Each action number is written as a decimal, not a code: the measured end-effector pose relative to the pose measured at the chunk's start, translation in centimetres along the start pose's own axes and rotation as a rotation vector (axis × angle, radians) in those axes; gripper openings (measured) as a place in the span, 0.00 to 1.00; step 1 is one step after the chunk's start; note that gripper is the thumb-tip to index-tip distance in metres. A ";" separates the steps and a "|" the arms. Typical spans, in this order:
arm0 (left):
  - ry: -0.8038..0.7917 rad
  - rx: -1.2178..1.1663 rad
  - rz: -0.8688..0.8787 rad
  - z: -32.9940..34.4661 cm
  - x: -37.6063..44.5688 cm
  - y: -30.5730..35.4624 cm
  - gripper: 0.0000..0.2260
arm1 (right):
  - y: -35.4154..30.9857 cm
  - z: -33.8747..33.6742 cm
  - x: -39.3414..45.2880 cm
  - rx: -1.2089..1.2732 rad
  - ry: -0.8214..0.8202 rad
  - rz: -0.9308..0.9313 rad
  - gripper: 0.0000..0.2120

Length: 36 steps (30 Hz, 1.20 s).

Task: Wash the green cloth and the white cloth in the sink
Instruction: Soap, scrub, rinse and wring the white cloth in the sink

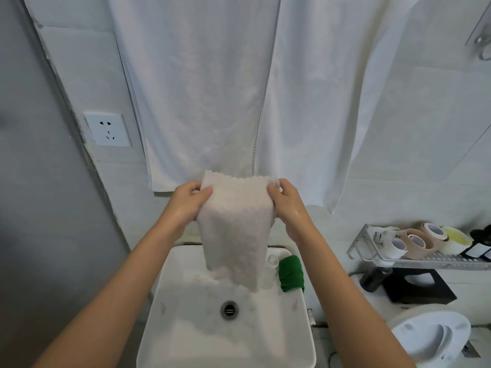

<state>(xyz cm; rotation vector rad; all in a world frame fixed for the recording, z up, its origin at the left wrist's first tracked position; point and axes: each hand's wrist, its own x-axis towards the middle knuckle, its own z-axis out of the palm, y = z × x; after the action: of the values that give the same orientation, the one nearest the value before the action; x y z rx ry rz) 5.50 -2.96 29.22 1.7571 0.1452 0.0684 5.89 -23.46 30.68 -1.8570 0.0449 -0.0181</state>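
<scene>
I hold the white cloth point(235, 227) spread out above the white sink point(170, 322). My left hand point(187, 201) pinches its upper left corner and my right hand point(288, 201) pinches its upper right corner. The cloth hangs down with its lower edge over the basin. The green cloth point(291, 273) lies bunched on the sink's right rim, near the back, apart from both hands. The drain point(229, 310) shows in the middle of the basin.
Large white towels point(202, 88) hang on the wall behind the sink. A wall socket point(107, 129) is at left. A wire shelf point(414, 257) with tape rolls stands at right, above a black box point(417, 286). A toilet point(430, 338) is at lower right.
</scene>
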 end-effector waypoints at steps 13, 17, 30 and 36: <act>-0.191 0.125 0.173 -1.3 -2.6 -1.4 0.21 | 2.1 0.2 -1.9 -0.427 -0.169 -0.392 0.16; -0.083 0.548 0.285 -1.2 -2.4 -2.3 0.20 | 2.7 1.4 -2.0 -0.760 -0.043 -0.518 0.14; -0.032 -0.114 -0.058 -1.8 -2.7 -0.6 0.15 | 2.1 0.5 -1.6 0.246 -0.176 0.111 0.17; -0.179 -0.169 0.059 -2.0 -3.1 -0.4 0.25 | 2.9 0.0 -2.0 -0.048 -0.287 -0.182 0.30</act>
<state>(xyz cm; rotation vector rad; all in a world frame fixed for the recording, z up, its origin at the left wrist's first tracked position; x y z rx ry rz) 2.19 -1.36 29.36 1.5895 -0.0424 -0.0334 3.84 -24.23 27.90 -1.8895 -0.3250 0.1235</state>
